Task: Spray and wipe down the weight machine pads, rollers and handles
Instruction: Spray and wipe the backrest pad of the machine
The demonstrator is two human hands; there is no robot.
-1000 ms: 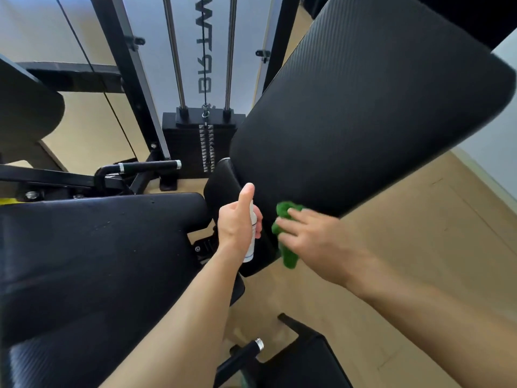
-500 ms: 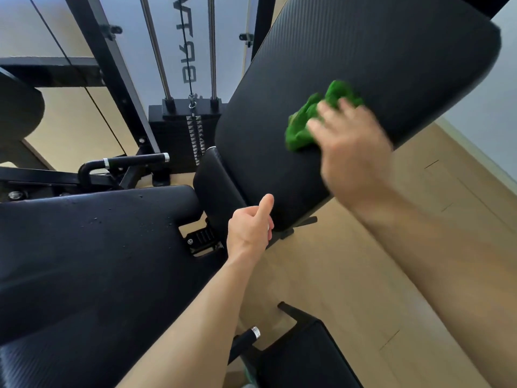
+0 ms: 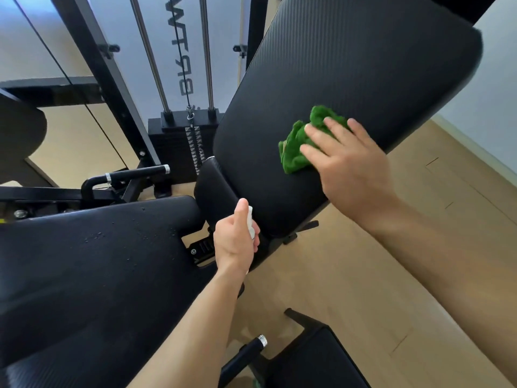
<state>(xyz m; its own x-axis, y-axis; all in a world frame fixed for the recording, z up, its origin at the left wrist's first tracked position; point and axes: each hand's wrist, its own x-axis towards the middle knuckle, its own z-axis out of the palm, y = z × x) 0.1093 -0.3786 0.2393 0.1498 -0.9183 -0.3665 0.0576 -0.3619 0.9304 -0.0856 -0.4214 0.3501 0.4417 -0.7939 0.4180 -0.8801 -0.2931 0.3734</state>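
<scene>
Green cloth pressed on the tilted back pad

The right hand (image 3: 349,163) lies flat, fingers spread, pinning a crumpled green cloth (image 3: 300,141) to the ribbed black back pad (image 3: 349,65). The left hand (image 3: 235,242) is curled around a white spray bottle (image 3: 251,222), thumb up. Droplets dot the seat pad (image 3: 98,261). Mirrored lettering on the white panel (image 3: 183,51) is unreadable; below it stands the weight stack (image 3: 181,147).

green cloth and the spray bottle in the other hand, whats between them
In the head view, only bare black surface of the tilted back pad lies between the green cloth and the white spray bottle.
</scene>
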